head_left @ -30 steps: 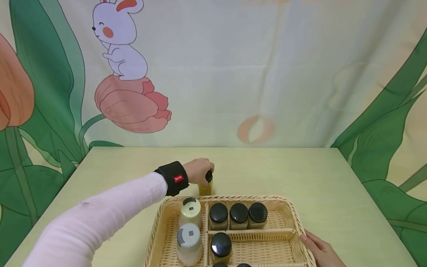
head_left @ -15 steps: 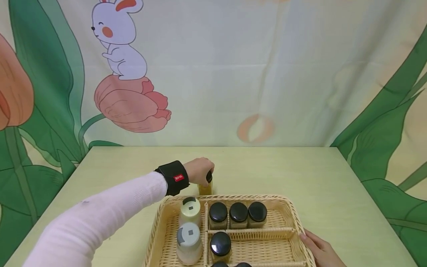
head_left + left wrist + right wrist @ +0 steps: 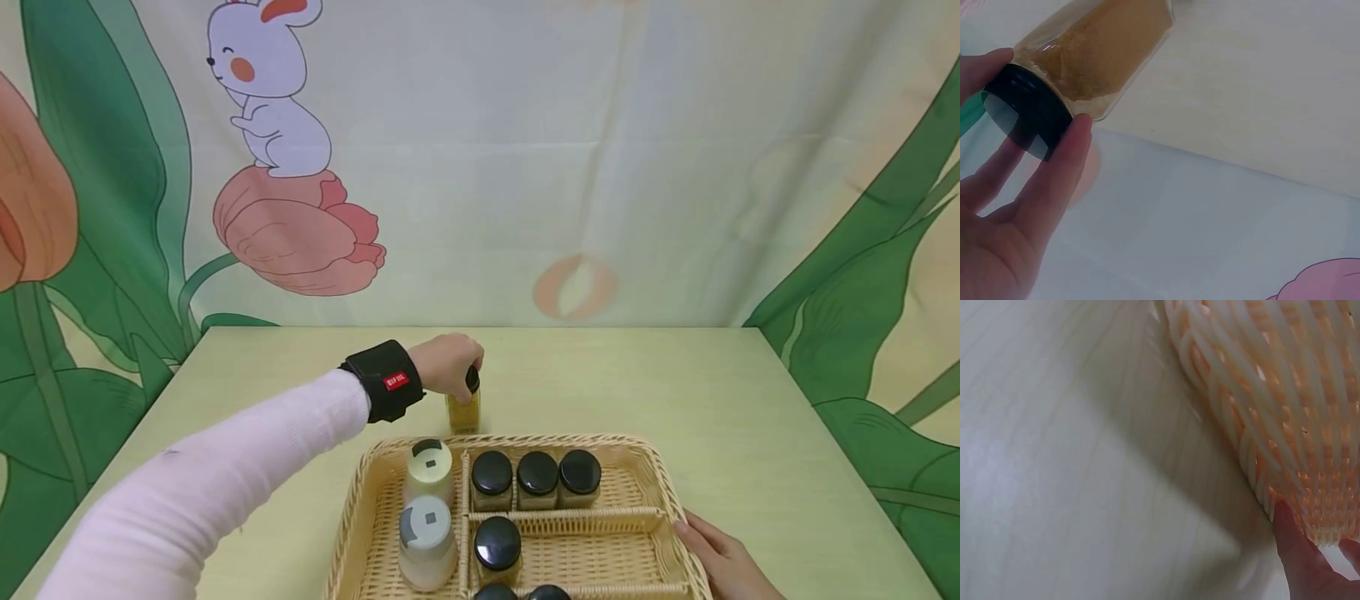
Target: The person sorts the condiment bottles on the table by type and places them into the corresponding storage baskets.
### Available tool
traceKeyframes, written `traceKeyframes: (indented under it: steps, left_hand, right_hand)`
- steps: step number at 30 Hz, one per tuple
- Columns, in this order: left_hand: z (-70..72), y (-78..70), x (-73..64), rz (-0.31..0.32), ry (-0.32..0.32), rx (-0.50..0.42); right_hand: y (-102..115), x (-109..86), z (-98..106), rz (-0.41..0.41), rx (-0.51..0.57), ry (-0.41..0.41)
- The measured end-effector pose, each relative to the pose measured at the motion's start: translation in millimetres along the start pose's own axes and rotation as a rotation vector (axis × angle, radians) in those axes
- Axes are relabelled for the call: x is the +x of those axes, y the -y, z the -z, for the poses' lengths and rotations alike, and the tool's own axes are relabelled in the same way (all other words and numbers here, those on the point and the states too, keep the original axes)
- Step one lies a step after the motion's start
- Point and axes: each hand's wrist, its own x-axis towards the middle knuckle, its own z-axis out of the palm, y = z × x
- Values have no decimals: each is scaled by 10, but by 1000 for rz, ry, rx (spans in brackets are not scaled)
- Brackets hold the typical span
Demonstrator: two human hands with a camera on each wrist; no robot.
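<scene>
My left hand (image 3: 448, 367) pinches the black lid (image 3: 1029, 109) of a glass spice jar (image 3: 464, 414), just beyond the far rim of the wicker basket (image 3: 562, 439). In the left wrist view, yellow-brown powder shows through the jar's clear wall (image 3: 1100, 53), and thumb and fingers sit around the lid. My right hand (image 3: 723, 557) holds the basket's right rim, its fingertips at the weave; in the right wrist view the fingers (image 3: 1297, 550) lie against the woven side. Whether the jar's base touches the table cannot be told.
Several black-lidded jars (image 3: 537, 479) stand in the basket's divided compartments. Its left compartment holds a yellow-topped container (image 3: 428, 475) and a white-topped one (image 3: 427, 542). Behind the pale table (image 3: 637, 375) hangs a printed curtain (image 3: 480, 167).
My left hand and the jar have risen or shifted slightly away from the basket, so more of the jar shows. The right hand keeps its place on the rim.
</scene>
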Motion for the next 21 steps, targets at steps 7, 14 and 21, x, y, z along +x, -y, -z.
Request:
traceKeyframes:
  steps: [7,14,21]
  left_hand:
    - [142,-57,-31,22,2,-21]
    - [273,-140,-59,19,-11,19]
    - [430,-233,-133,-7,-19,12]
  right_hand:
    - [13,0,0,-14,-10,-6]
    - [5,8,2,-20,-18,0]
    - [9,16,-6,-17,-32,-1]
